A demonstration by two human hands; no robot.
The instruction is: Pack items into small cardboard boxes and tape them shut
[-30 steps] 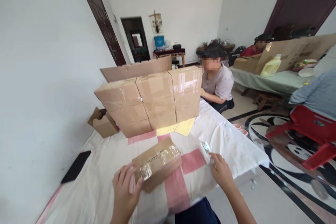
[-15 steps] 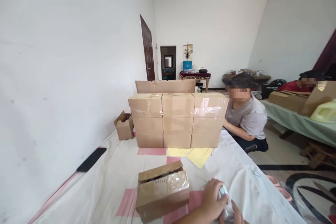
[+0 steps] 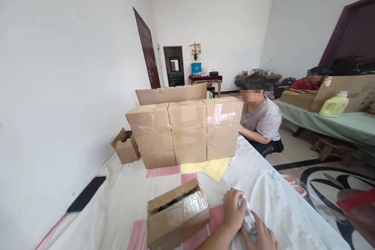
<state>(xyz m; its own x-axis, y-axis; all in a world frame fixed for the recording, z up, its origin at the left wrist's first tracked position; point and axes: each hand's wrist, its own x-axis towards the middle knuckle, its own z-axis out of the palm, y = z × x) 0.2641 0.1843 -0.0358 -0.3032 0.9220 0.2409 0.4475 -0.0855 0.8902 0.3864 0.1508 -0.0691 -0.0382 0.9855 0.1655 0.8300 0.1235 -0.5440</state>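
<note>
At the table's near right, my left hand [image 3: 234, 211] is closed on the far end of a small, pale, shiny object [image 3: 249, 220]; its exact kind cannot be made out. My right hand [image 3: 261, 235] grips the near end, its thumb on one side and fingers on the other. Left of my hands lies a brown cardboard box [image 3: 178, 224] with its top flap partly raised. Its inside is dark and mostly hidden. Farther back, several taped cardboard boxes [image 3: 187, 136] form a three-high stack.
A white cloth [image 3: 123, 203] with pink and yellow patches covers the table. An open small carton [image 3: 125, 150] and a black flat item [image 3: 87, 194] are at the left, by the wall. A person [image 3: 259, 115] crouches beyond the right edge; another person [image 3: 310, 82] is farther off.
The view has turned to the right, so the boxes appear farther left. Both hands still hold the pale object, which is tilted slightly differently.
</note>
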